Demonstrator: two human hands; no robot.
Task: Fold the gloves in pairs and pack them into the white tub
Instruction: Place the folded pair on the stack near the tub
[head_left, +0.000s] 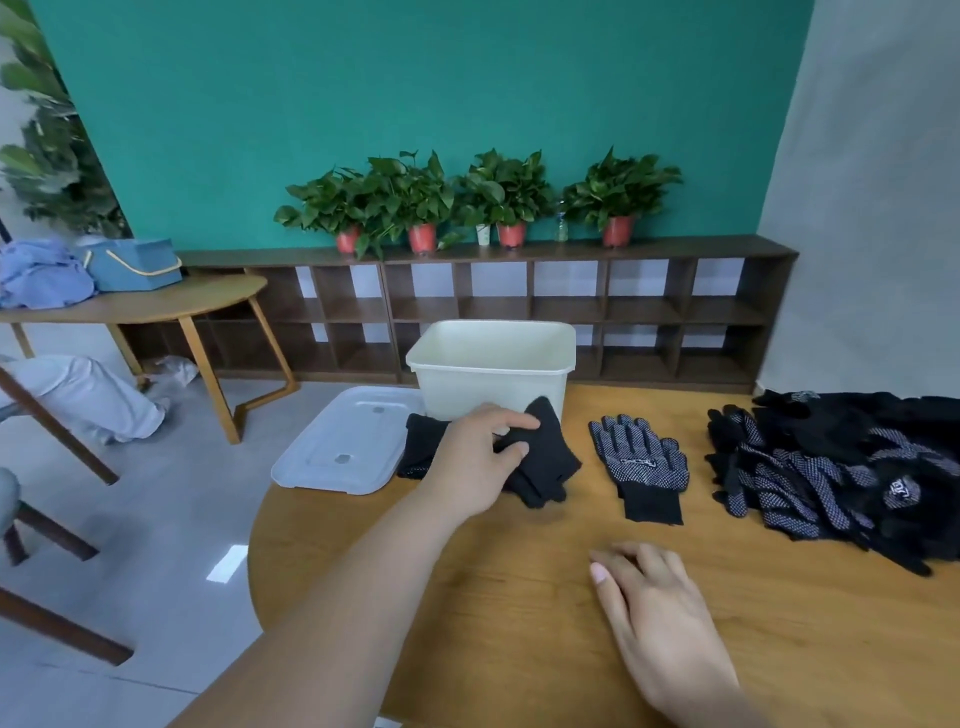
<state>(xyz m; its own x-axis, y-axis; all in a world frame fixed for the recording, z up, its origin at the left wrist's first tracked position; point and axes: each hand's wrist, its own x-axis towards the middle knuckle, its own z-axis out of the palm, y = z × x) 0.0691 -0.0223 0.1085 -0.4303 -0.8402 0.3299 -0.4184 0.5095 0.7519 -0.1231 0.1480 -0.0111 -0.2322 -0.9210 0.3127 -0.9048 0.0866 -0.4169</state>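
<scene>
The white tub (519, 384) stands at the far edge of the wooden table (519, 613). Right in front of it my left hand (475, 457) pinches a folded pair of black gloves (545, 462) between thumb and fingers. A single black glove with white dots (641, 460) lies flat to the right, cuff toward me. A pile of several black dotted gloves (841, 467) covers the table's right side. My right hand (660, 618) rests flat on the table near me, fingers relaxed, holding nothing.
The tub's translucent lid (345, 447) lies at the table's left edge, partly overhanging. On the left stand chair legs, a second table with a blue box (132, 265), and a seated person's legs (88, 395). A low shelf with potted plants lines the back wall.
</scene>
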